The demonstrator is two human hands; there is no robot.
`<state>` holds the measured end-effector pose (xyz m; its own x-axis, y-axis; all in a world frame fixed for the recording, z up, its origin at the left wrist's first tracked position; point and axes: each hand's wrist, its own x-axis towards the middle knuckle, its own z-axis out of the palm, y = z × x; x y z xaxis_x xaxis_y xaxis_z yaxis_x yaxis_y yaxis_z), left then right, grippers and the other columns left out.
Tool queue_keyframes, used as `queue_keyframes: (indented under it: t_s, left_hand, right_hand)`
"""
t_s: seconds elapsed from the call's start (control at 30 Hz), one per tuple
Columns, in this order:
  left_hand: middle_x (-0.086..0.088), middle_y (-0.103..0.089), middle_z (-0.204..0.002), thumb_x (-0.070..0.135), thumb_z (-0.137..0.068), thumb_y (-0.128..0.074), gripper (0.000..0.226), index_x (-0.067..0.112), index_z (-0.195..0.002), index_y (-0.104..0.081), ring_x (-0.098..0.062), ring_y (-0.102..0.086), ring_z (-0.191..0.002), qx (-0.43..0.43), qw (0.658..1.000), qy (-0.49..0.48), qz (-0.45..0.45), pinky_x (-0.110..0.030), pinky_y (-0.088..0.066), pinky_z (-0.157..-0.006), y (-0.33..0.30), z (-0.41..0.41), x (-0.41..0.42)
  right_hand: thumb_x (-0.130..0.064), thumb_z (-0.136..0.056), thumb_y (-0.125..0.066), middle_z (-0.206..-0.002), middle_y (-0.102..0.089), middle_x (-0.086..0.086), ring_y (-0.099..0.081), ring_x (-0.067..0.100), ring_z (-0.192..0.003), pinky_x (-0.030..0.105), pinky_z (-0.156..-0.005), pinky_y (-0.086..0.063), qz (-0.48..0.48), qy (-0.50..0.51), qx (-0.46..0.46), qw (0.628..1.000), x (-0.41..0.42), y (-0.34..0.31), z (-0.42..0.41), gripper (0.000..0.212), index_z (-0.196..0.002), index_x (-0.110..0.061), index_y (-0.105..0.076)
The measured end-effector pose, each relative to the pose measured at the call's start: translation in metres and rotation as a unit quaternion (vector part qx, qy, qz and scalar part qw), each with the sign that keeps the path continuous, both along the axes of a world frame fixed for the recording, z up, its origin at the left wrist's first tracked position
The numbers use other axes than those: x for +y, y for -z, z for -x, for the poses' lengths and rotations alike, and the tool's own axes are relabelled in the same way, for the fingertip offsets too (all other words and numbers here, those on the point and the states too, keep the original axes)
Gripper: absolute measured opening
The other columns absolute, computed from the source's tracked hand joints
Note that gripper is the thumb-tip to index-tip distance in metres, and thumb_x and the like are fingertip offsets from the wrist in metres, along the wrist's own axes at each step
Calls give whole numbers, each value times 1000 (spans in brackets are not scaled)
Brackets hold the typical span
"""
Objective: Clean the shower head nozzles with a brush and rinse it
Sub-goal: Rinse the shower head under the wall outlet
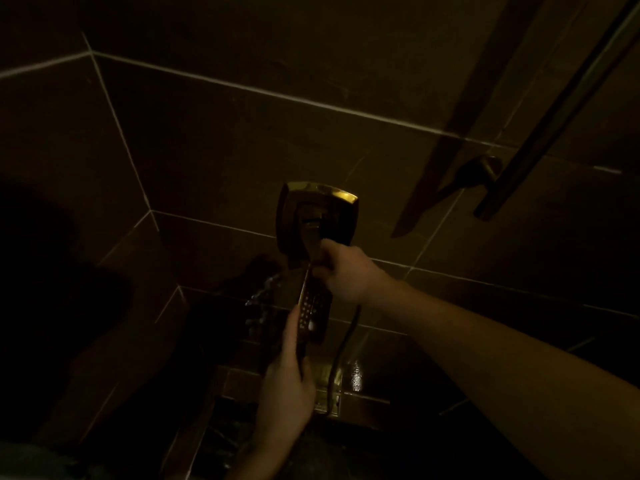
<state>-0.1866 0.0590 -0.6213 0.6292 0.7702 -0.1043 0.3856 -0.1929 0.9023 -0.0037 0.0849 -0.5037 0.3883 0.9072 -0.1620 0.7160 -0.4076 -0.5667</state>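
- We see a dim, dark-tiled shower corner, with pale grout lines crossing the wall (242, 133).
- The shower head (313, 315) is a long, flat bar in the lower middle of the view, just below the square wall control plate (317, 216); rows of small nozzles show on its face.
- Our left hand (287, 389) comes up from the bottom edge, its fingers wrapped closed around the lower end of the shower head, the thumb lying along the bar's left edge.
- Our right hand (346, 271) reaches in from the right, its fingers curled shut at the top end of the shower head, right beneath the lever on the control plate. We cannot tell in this light whether it grips the shower head, the lever or a brush.
- Water (263, 292) glints to the left of the bar, near its upper half.
- A hose (341, 355) hangs down just to the right of the shower head, toward a wet, shiny patch of floor (356, 375).
- A dark slanted rail (554, 112) crosses the upper right, well apart from both hands.
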Motion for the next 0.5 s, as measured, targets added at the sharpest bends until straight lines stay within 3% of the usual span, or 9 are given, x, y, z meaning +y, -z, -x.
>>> queue_keyframes:
  t_s: [0.1, 0.17, 0.23, 0.33, 0.4, 0.43, 0.5]
  left_hand:
    - [1, -51, -137, 15, -100, -55, 109, 72, -134, 31, -2, -59, -70, 104, 989, 19, -101, -16, -44, -50, -7, 7, 0]
    - [-4, -40, -147, 15, -100, -56, 110, 69, -134, 35, -2, -56, -68, 155, 979, 21, -134, -16, -41, -48, -11, 10, 1]
    - [-6, -33, -150, 12, -99, -57, 112, 72, -133, 32, -4, -57, -69, 158, 978, 20, -138, -16, -45, -50, -9, 12, 2]
    - [-3, -41, -151, 6, -100, -53, 107, 80, -133, 17, -4, -61, -81, 82, 993, -2, -86, -20, -55, -62, -9, 14, 3]
    - [2, -49, -149, 3, -102, -48, 100, 84, -133, 1, -11, -67, -96, -6, 999, -28, 37, -33, -61, -74, -9, 13, -1]
    - [0, -53, -146, 3, -102, -47, 98, 83, -135, -3, -15, -70, -90, -39, 994, -35, 91, -35, -61, -67, -8, 12, -3]
    - [-7, -61, -135, 6, -104, -47, 91, 79, -140, -4, -14, -64, -60, -86, 986, -33, 140, -31, -50, -46, -6, 9, -7]
  right_hand:
    - [-17, -92, -60, -104, -63, 1, -64, 21, -92, 33, -71, -52, 19, 2, -69, 997, -8, -1, -5, 20, -110, -22, -54]
    - [-16, -92, -60, -105, -64, 1, -64, 19, -86, 33, -67, -54, 33, -32, -42, 998, -14, -4, -7, 21, -109, -26, -55]
    - [-17, -91, -61, -104, -65, -2, -66, 16, -88, 36, -75, -59, 58, -82, -5, 995, -17, -5, -6, 21, -103, -34, -56]
    - [-21, -90, -64, -106, -67, -3, -65, 16, -95, 40, -83, -57, 85, -117, -18, 989, -18, 1, -3, 22, -109, -31, -60]
    - [-24, -90, -64, -108, -66, 0, -63, 19, -98, 42, -84, -55, 41, -74, -38, 996, -19, 7, -5, 22, -112, -27, -59]
    - [-24, -90, -63, -108, -65, 1, -63, 21, -97, 42, -83, -55, 14, -45, -42, 998, -20, 9, -6, 20, -110, -24, -58]
    - [-24, -90, -65, -106, -64, -3, -61, 18, -95, 36, -80, -52, 41, -59, -49, 996, -23, 10, -11, 20, -109, -21, -59]
